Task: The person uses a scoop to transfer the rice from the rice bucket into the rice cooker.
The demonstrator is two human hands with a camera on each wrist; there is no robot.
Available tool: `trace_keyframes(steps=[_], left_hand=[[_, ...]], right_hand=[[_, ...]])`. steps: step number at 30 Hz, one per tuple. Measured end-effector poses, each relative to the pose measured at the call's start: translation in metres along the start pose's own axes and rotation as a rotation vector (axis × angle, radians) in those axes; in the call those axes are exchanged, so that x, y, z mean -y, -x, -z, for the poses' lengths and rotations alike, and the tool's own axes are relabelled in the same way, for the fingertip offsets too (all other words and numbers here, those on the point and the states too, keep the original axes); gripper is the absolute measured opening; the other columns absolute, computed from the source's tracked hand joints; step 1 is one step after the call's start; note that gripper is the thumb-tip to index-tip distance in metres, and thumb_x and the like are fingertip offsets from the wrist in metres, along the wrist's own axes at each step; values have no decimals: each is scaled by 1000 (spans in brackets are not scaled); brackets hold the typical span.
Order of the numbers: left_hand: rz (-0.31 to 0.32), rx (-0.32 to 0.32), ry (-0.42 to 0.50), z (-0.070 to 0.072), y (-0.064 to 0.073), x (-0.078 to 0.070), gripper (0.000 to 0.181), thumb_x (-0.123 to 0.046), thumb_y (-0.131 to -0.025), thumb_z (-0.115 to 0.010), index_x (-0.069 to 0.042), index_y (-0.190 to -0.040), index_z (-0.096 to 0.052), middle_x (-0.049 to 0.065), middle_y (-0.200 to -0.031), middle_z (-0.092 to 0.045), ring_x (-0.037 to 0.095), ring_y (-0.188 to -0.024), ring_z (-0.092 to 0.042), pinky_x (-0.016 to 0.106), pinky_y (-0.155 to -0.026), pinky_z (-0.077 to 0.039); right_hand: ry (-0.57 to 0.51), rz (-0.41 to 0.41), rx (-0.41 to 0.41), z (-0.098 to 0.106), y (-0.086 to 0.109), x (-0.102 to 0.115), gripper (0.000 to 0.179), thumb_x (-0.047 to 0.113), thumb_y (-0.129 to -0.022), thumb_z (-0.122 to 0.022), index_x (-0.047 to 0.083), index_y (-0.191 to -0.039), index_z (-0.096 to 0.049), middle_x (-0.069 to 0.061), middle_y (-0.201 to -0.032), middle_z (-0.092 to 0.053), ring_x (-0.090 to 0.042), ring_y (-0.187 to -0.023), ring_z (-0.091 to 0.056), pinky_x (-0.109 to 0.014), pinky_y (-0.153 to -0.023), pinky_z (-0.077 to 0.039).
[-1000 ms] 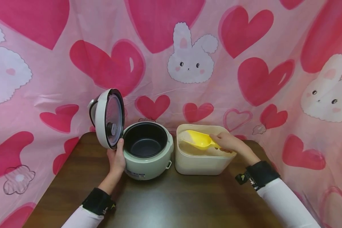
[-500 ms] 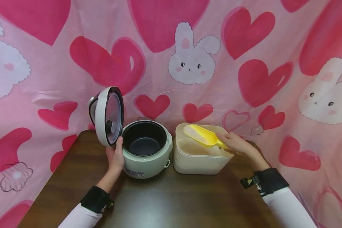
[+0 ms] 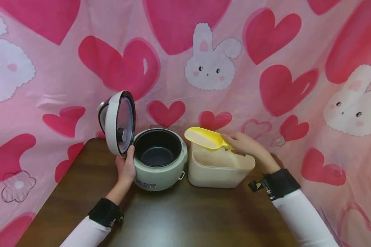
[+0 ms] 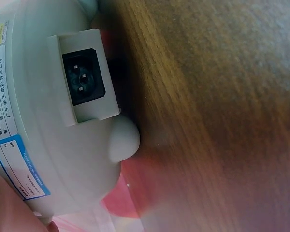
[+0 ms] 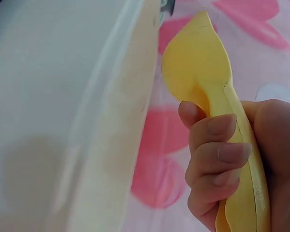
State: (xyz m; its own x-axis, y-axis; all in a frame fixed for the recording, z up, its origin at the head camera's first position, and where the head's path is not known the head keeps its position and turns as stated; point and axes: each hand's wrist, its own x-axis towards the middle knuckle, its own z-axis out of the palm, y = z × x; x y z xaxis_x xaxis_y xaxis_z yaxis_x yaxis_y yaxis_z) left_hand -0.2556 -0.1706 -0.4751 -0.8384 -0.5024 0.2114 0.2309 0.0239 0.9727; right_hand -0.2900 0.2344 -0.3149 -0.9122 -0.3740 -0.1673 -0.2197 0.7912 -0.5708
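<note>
My right hand [image 3: 245, 144] grips the handle of a yellow scoop [image 3: 215, 139], its fingers curled round it in the right wrist view. Pale grains, which look like rice, lie in the scoop. It is held above the left back part of a cream rice bin [image 3: 219, 177]. Left of the bin stands a pale green rice cooker [image 3: 160, 180] with its lid [image 3: 112, 125] raised and a bare dark inner pot [image 3: 157, 156]. My left hand [image 3: 126, 168] holds the lid's lower edge near the hinge, thumb at the rim; its other fingers are mostly hidden.
A brown wooden table [image 3: 173, 216] carries the cooker and bin. Behind it hangs a pink cloth [image 3: 170, 79] with hearts and rabbits. The cooker's power socket [image 4: 84, 77] shows in the left wrist view, with no plug in it.
The scoop has risen out of the bin with grains in it, then moved left toward the cooker. My left hand stays at the lid, which remains raised.
</note>
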Motion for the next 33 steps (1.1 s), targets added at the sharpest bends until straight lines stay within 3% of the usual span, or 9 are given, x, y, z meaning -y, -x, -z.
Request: trace_keyframes(steps=[4, 6, 11, 17, 28, 33], left_hand=[[3, 1, -4, -2, 0, -1, 47, -29, -106, -54, 7, -136, -58, 25, -137, -61, 18, -117, -54, 29, -110, -36], [4, 6, -2, -2, 0, -1, 47, -28, -106, -54, 7, -137, -57, 25, -137, -61, 17, -116, -54, 31, -110, -37], [-5, 12, 11, -3, 0, -1, 45, -26, -106, -54, 6, -138, -57, 25, -138, -61, 19, -119, -53, 34, -112, -36], [-5, 16, 24, -1, 0, -2, 46, -26, -106, -54, 5, -141, -55, 23, -141, -59, 24, -124, -51, 40, -117, -33], [11, 33, 15, -1, 2, -1, 49, -28, -107, -52, 4, -144, -52, 21, -145, -57, 25, -128, -50, 41, -119, -30], [-4, 19, 9, -1, 1, -1, 48, -27, -107, -53, 5, -142, -54, 22, -143, -59, 22, -125, -51, 35, -115, -33]], right_hand=[[1, 41, 12, -4, -11, 24, 42, 48, -108, -48, 12, -114, -69, -7, -68, -54, -24, -49, -42, -30, -47, -39], [28, 49, 2, -8, -16, 34, 41, 45, -108, -49, 11, -102, -71, -7, -66, -54, -22, -49, -42, -29, -47, -39], [204, 39, -52, -17, -23, 63, 45, 43, -107, -53, 13, -77, -67, -4, -59, -50, -22, -50, -43, -29, -49, -36], [393, 48, -145, -25, -27, 92, 48, 43, -105, -56, 14, -66, -59, -2, -56, -44, -20, -51, -40, -29, -50, -32], [556, 72, -253, -41, -30, 109, 51, 48, -103, -58, 17, -62, -59, -3, -56, -48, -22, -51, -46, -30, -47, -38], [591, 71, -308, -47, -31, 114, 56, 50, -102, -59, 14, -59, -58, -3, -54, -47, -23, -52, -48, -31, -47, -39]])
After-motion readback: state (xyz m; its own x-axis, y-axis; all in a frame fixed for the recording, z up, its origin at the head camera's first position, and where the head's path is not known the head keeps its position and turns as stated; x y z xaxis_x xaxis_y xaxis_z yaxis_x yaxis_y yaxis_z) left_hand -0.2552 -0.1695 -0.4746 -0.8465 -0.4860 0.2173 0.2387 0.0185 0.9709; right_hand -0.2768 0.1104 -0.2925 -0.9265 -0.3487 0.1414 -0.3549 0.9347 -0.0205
